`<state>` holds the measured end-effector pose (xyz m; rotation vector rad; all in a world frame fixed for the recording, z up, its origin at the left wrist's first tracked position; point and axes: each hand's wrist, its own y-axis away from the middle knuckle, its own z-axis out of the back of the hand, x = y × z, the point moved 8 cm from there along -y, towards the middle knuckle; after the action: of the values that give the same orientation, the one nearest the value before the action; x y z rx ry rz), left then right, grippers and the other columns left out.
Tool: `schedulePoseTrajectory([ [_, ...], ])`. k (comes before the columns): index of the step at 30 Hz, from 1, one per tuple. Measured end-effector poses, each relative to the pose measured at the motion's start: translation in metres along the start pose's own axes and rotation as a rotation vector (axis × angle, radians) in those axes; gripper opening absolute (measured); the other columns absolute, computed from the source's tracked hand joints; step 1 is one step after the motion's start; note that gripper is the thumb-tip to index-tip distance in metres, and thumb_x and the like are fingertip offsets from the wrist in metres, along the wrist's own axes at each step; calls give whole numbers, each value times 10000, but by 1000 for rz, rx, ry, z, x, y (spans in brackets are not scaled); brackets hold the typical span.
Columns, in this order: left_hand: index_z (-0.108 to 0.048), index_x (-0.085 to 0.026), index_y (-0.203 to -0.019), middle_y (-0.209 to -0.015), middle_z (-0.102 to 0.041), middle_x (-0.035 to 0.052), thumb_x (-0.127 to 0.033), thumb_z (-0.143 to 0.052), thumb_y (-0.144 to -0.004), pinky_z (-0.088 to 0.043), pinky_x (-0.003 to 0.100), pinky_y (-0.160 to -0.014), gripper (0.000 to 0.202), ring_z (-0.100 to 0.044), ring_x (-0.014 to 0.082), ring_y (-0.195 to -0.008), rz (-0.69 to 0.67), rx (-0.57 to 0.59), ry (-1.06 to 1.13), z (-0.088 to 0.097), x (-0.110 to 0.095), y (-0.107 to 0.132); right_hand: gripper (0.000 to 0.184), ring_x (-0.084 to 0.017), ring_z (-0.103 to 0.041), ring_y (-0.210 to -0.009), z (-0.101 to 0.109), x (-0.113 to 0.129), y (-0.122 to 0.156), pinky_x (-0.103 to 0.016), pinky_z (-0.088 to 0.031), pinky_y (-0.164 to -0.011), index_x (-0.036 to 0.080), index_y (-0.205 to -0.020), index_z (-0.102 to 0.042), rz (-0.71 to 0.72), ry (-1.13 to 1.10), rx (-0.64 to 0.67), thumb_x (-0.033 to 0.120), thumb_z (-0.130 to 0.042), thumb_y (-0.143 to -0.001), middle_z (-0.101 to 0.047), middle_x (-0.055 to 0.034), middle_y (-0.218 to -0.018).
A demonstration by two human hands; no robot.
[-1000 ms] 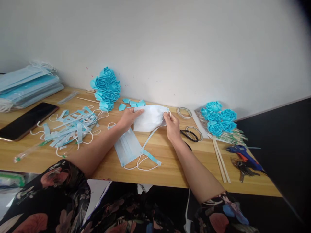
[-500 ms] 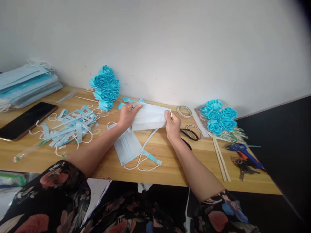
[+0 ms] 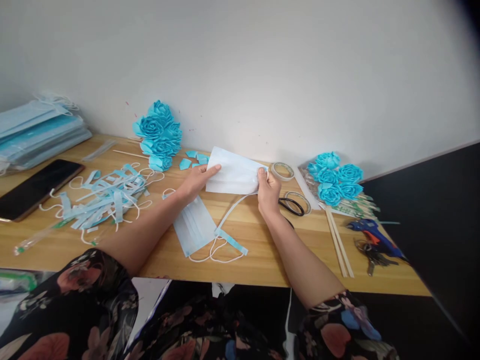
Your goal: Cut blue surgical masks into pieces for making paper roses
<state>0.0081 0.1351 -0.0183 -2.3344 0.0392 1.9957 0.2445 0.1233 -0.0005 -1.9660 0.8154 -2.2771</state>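
Above the wooden table I hold up a face mask (image 3: pixel 234 175), its white side facing me and spread fairly flat. At its left edge my left hand (image 3: pixel 195 182) is closed, thumb in front and fingers behind. My right hand (image 3: pixel 268 190) pinches the right end between thumb and fingers. A narrow white strip hangs from near my right hand down to a cut blue mask edge (image 3: pixel 232 242) with ear loops. Below my left forearm lies another face mask (image 3: pixel 194 227). Black-handled scissors (image 3: pixel 292 206) lie just right of my right wrist, partly hidden.
Left: phone (image 3: pixel 39 187), stacked masks (image 3: pixel 41 130), cut mask strips (image 3: pixel 108 195). Blue fabric flowers (image 3: pixel 159 135) and small blue pieces (image 3: pixel 185 163) lie behind. Right: tape rolls (image 3: pixel 283 171), more flowers (image 3: pixel 330 177), wooden sticks (image 3: pixel 339 245), glue gun (image 3: pixel 375 235), keys (image 3: pixel 375 257).
The mask's left end now stands taller and more spread out. My left hand has shifted lower along that edge, its thumb more extended. My right hand keeps its pinch.
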Motion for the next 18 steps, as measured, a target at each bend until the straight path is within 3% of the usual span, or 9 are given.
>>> schedulePoseTrajectory([
  [3,-744,-108,-818,-797,-745,95,-635,-877,-542,-516,327,-670,610,-656,225,-711,59,-28,-49,1,5,1,568,-108,-282,-605,-4,2,3,-265,-270,-555,233,-640,-342,-58,-42,40,707,-554,-869,-291,48,-639],
  [6,-742,-109,-810,-810,-750,84,-647,-871,-532,-509,309,-670,619,-647,204,-709,31,-82,-52,5,1,1,604,-110,-273,-570,-9,4,6,-269,-265,-524,246,-626,-302,-108,-74,91,765,-509,-857,-277,51,-613],
  [11,-741,-109,-891,-860,-755,72,-630,-867,-547,-525,290,-694,637,-653,192,-745,-27,-161,14,10,-6,1,572,-117,-321,-570,-18,0,8,-266,-289,-514,235,-669,-407,-171,-193,175,770,-529,-834,-365,36,-642],
  [18,-713,-100,-822,-766,-715,63,-550,-797,-711,-468,247,-581,471,-618,170,-680,-49,-160,-100,9,-6,1,564,-109,-265,-603,-12,8,7,-276,-240,-560,235,-635,-310,-9,-20,133,670,-556,-896,-255,56,-633],
])
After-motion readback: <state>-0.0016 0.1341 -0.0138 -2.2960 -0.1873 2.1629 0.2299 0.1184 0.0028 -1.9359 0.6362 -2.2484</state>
